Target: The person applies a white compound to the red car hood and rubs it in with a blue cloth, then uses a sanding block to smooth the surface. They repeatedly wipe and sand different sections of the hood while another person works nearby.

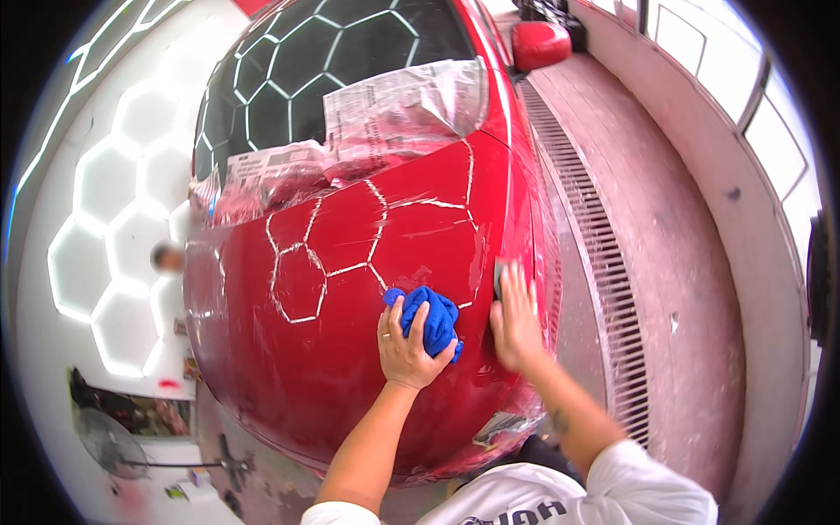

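Observation:
A crumpled blue cloth is bunched under my left hand, whose fingers curl over it on the car's red hood. Further right, my right hand lies with its fingers stretched along the hood's side edge. A thin dark grey-green pad, perhaps a sanding pad, shows beside its fingers and thumb, pressed to the paint. White hexagonal light reflections and some wet-looking streaks run across the hood.
Newspaper and clear plastic film cover the windshield's base. A red side mirror sticks out at the far right. A floor grate runs along the car's right. At left are a standing fan and a partly hidden person.

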